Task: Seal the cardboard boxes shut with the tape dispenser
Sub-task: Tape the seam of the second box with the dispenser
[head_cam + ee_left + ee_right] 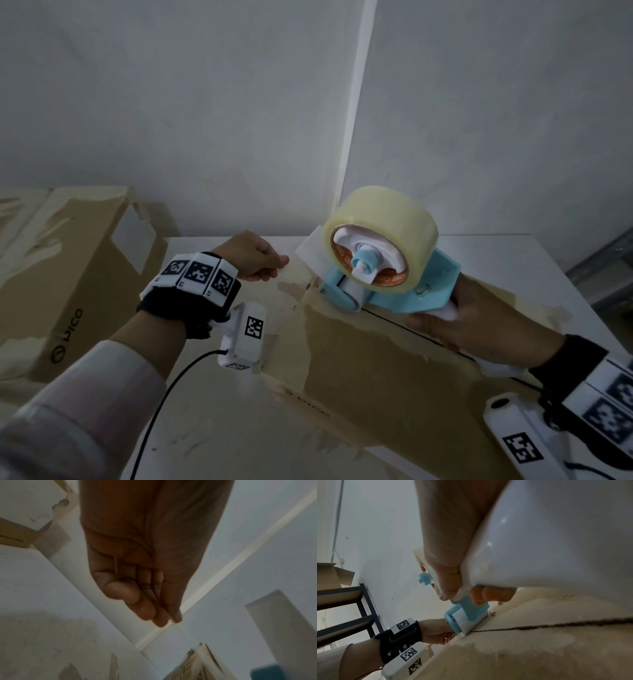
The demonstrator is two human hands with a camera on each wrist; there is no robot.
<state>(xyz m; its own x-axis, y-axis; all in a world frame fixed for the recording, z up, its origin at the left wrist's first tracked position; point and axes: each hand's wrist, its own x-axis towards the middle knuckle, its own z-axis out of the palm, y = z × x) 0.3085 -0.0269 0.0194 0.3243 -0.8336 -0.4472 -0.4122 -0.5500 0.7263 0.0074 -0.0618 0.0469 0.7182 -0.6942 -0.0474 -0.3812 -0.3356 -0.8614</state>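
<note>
A cardboard box (376, 370) lies on the white table with its flaps down and a dark seam (556, 625) along the top. A light-blue tape dispenser (421, 294) carrying a pale yellow tape roll (387, 212) sits with its white roller (467, 620) on the far end of the seam. My right hand (462, 325) grips the dispenser's white handle. At the box's far edge, just left of the roller, my left hand (257, 260) has thumb and fingertips (161, 620) pinched together, apparently on the free tape end (308, 253).
A second cardboard box (68, 274) stands at the left against the wall. The white table (513, 260) reaches to the wall behind. A dark metal shelf (351, 601) stands beyond the table. A black cable (164, 404) trails from my left wrist.
</note>
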